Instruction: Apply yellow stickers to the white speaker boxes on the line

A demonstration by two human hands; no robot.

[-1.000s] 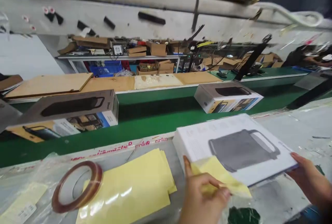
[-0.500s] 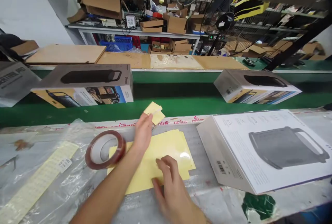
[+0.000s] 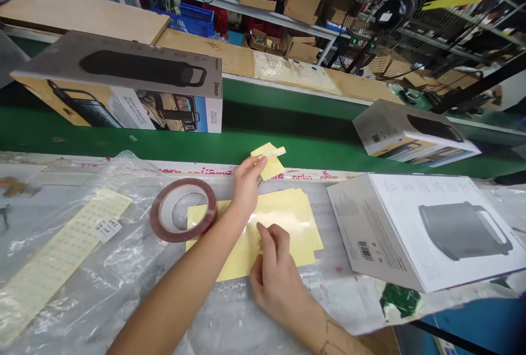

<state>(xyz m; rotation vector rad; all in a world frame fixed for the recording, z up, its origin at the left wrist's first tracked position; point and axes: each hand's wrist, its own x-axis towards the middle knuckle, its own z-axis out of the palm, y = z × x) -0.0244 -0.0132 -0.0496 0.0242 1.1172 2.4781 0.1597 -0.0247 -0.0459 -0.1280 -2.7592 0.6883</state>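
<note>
My left hand (image 3: 246, 185) pinches a small piece of yellow backing paper (image 3: 273, 167) at the bench's far edge. A narrow pale strip crosses the top of that piece. Just below my left fingers a small dark tip shows, too small to name. Larger yellow sheets (image 3: 296, 215) lie stacked and glossy on the bench, partly under my left forearm. Over their near edge is my right hand (image 3: 277, 273), its fingers bent, with thumb and index tips apart and nothing visible between them. A roll of brown tape (image 3: 159, 218) lies left of my left forearm, overlapping the sheets.
At the right stands a white product box (image 3: 386, 245) with a grey device pictured. Clear plastic wrap (image 3: 135, 256) and a yellow label strip (image 3: 61, 256) cover the left. Beyond the bench, a green conveyor (image 3: 263, 116) carries a left box (image 3: 139, 75) and a right box (image 3: 411, 130).
The camera view has tilted and shifted. My left hand still holds the small yellow piece, whose pale strip now stands out more. My right index finger has moved farther from the thumb, over the sheets.
</note>
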